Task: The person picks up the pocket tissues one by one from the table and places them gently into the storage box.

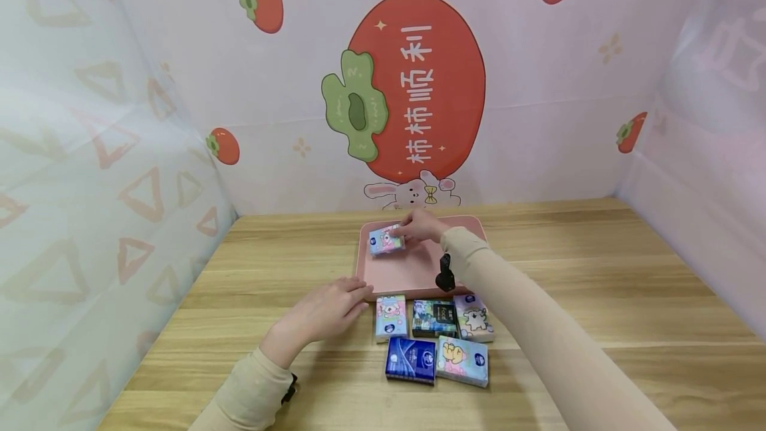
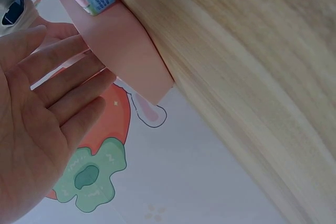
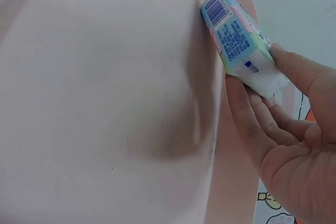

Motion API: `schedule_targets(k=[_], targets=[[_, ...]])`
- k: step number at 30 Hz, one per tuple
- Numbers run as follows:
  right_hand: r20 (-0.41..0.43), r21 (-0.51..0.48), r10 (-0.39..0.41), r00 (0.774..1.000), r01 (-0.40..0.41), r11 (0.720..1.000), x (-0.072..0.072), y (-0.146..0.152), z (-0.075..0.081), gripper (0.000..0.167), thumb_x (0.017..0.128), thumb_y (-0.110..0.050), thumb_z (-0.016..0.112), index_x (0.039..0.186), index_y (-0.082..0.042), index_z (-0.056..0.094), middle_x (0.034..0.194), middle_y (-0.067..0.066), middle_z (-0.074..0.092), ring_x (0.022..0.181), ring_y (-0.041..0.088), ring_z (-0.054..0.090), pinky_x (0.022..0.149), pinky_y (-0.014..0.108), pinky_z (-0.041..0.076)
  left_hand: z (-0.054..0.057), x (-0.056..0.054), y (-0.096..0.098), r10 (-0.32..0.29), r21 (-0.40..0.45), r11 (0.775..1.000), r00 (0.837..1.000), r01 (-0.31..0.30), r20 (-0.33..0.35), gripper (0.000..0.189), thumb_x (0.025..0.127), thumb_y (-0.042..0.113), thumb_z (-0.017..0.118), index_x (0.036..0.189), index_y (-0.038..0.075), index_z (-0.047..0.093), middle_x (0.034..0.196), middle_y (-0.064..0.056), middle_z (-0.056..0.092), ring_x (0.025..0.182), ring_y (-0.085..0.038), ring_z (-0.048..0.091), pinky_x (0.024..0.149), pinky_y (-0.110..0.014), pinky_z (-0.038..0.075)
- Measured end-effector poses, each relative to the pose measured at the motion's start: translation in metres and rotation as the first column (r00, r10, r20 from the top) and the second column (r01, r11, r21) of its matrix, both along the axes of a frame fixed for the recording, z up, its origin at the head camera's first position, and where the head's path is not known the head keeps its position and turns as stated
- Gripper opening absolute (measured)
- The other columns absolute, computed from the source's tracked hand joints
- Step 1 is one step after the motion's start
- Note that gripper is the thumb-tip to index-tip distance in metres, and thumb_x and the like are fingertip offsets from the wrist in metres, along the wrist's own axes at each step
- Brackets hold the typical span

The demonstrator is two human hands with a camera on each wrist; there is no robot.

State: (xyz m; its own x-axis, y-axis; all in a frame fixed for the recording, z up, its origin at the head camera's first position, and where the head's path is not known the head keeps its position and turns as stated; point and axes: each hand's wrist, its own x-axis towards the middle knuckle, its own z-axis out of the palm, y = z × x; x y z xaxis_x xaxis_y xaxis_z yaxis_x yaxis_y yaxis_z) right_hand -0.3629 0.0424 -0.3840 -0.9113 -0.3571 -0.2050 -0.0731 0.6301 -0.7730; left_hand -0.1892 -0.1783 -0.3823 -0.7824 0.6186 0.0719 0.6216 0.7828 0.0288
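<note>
My right hand (image 1: 421, 225) pinches a light-blue tissue pack (image 1: 385, 240) with a cartoon print, over the back left part of a pink tray (image 1: 407, 278). In the right wrist view the thumb and fingertips grip one end of the pack (image 3: 231, 35), whose barcode side faces the camera. My left hand (image 1: 332, 308) has its fingers extended, with the fingertips right at the tray's front left corner. Seen from the left wrist, those fingers (image 2: 73, 77) lie straight and hold nothing. Just right of the left hand lies another light-blue tissue pack (image 1: 391, 318).
In front of the tray lie more tissue packs: a dark green one (image 1: 433, 318), a purple one (image 1: 475, 318), a deep blue one (image 1: 411, 360) and a light-blue one with a yellow figure (image 1: 463, 360). A printed backdrop (image 1: 538, 118) rises behind the wooden table (image 1: 269, 251).
</note>
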Motion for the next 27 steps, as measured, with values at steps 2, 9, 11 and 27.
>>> schedule_targets(k=[2, 9, 11, 27], targets=[[0.005, -0.003, -0.008, 1.000, 0.008, 1.000, 0.0002, -0.0011, 0.0000, 0.035, 0.085, -0.033, 0.071, 0.104, -0.004, 0.070, 0.099, 0.009, 0.067, 0.089, 0.023, 0.063, 0.084, 0.033, 0.056, -0.0004, -0.0001, 0.0001, -0.003, 0.001, 1.000, 1.000, 0.003, -0.001, 0.038, 0.098, 0.028, 0.052, 0.128, 0.007, 0.059, 0.130, -0.016, 0.058, 0.122, -0.032, 0.054, 0.104, -0.046, 0.045], [0.069, -0.046, -0.043, 0.997, 0.047, 0.998, 0.0000, -0.0033, -0.0010, 0.037, 0.086, -0.030, 0.071, 0.109, -0.001, 0.068, 0.104, 0.010, 0.067, 0.095, 0.024, 0.064, 0.091, 0.035, 0.055, -0.0007, -0.0002, 0.0004, -0.001, 0.005, 1.000, 1.000, 0.001, 0.006, 0.038, 0.098, 0.029, 0.051, 0.128, 0.007, 0.059, 0.131, -0.016, 0.058, 0.123, -0.032, 0.053, 0.105, -0.047, 0.044], [0.078, -0.055, -0.048, 0.996, 0.053, 0.997, -0.0004, -0.0035, -0.0017, 0.037, 0.086, -0.029, 0.070, 0.111, -0.001, 0.068, 0.106, 0.011, 0.067, 0.097, 0.024, 0.064, 0.092, 0.035, 0.055, -0.0005, -0.0001, 0.0005, -0.001, 0.007, 1.000, 1.000, 0.001, 0.006, 0.038, 0.098, 0.028, 0.051, 0.128, 0.006, 0.059, 0.131, -0.016, 0.058, 0.123, -0.032, 0.054, 0.105, -0.046, 0.044], [0.095, -0.081, -0.100, 0.990, 0.108, 0.991, -0.0053, -0.0072, -0.0076, 0.044, 0.083, -0.024, 0.074, 0.118, 0.001, 0.064, 0.123, 0.015, 0.062, 0.110, 0.026, 0.060, 0.098, 0.037, 0.051, -0.0005, -0.0007, 0.0002, -0.005, 0.024, 1.000, 1.000, 0.004, 0.015, 0.038, 0.097, 0.027, 0.052, 0.127, 0.005, 0.059, 0.131, -0.017, 0.058, 0.123, -0.034, 0.053, 0.105, -0.048, 0.043]])
